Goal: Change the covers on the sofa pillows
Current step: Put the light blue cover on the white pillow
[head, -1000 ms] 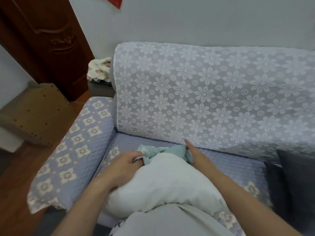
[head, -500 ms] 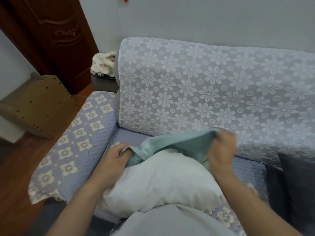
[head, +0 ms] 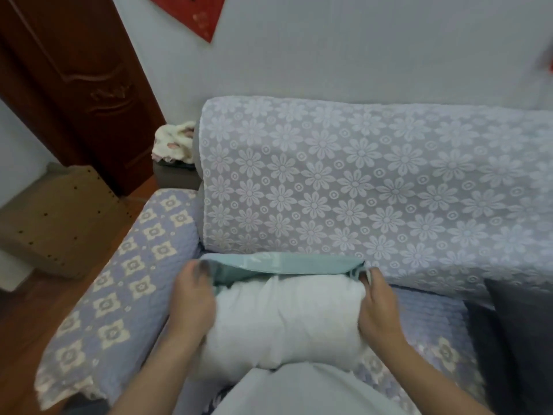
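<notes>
Fingertips of both hands blurred and tucked into the cover's mouth; near edge of the pillow (head: 284, 322) cut off behind a grey shirt (head: 302, 393). Dark cushion (head: 526, 339) at right runs out of frame.

Pillow: white, bare, plump, creased down the middle, lying on the sofa (head: 359, 187) seat against the backrest. Cover (head: 278, 265): pale teal, its opening stretched wide across the pillow's far end, only just over the edge.

Left hand (head: 191, 298) grasps the cover's left corner, fingers curled in. Right hand (head: 378, 301) pinches the right corner the same way.
</notes>
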